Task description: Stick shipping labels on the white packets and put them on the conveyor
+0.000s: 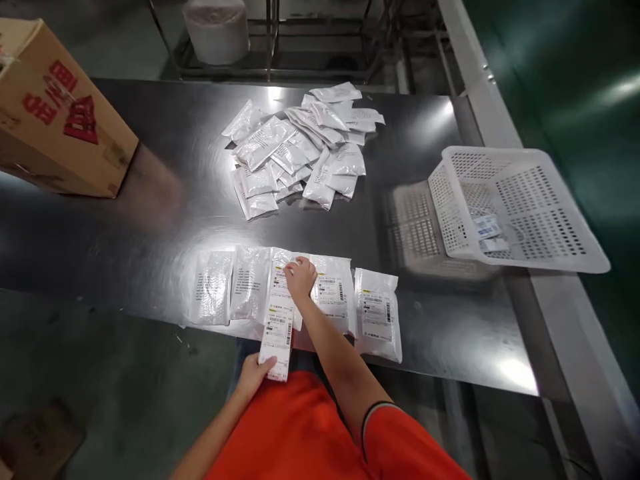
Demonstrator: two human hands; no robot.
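While my left hand (pixel 256 375) pinches the label strip (pixel 277 337) by its near end, long axis pointing away from me, my right hand (pixel 301 275), fingers bunched, touches the middle packet (pixel 283 288) just beyond the strip; whether it grips, I cannot tell.

From here, the right arm (pixel 336 350) aims at eleven o'clock, right hand (pixel 301 275) curled. The left hand (pixel 254 375) pinches at seven o'clock, thumb (pixel 269 365) uppermost.

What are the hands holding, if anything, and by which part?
The left hand holds the labels by their lower end. The right hand is near the top of the middle packet; whether it grips anything, I can't tell.
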